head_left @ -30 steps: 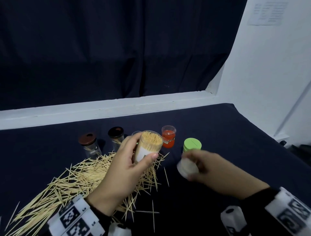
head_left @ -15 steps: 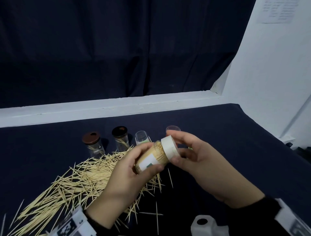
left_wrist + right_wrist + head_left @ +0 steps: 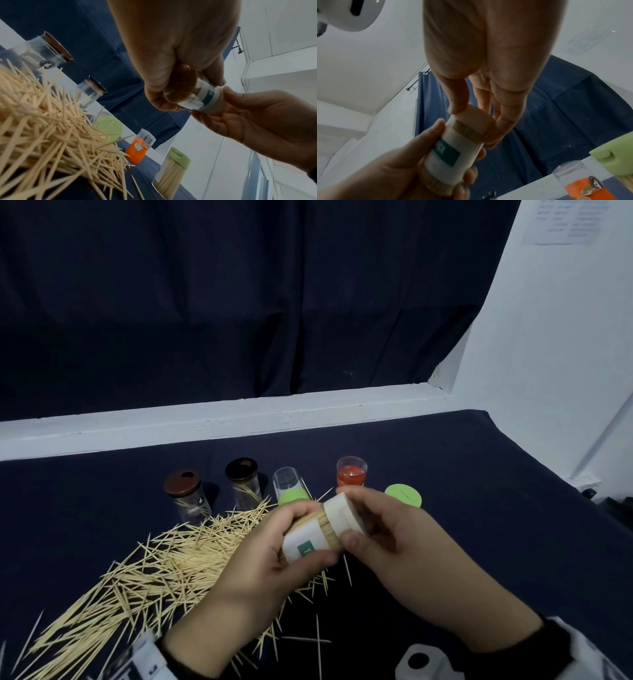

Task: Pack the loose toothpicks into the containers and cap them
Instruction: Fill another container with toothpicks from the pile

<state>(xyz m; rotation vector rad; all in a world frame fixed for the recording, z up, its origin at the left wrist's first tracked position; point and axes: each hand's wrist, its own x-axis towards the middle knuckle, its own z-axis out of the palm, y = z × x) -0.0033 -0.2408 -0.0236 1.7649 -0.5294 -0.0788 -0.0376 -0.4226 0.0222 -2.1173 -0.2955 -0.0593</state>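
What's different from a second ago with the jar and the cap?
The right hand brought the white cap from beside the table onto the mouth of the full toothpick jar, which the left hand tilted toward it. Both grips are unchanged. The loose toothpick pile and the other containers stayed put.

Left hand (image 3: 274,556) fingers curled, gripping; right hand (image 3: 394,539) fingers and thumb pinching, wrists raised.

Ahead of both hands (image 3: 329,546) we see a row of jars (image 3: 244,481) blocking the far side, and the toothpick heap (image 3: 144,570) covers the left of the desk (image 3: 479,508) — its right side looks open, as far as we can judge.
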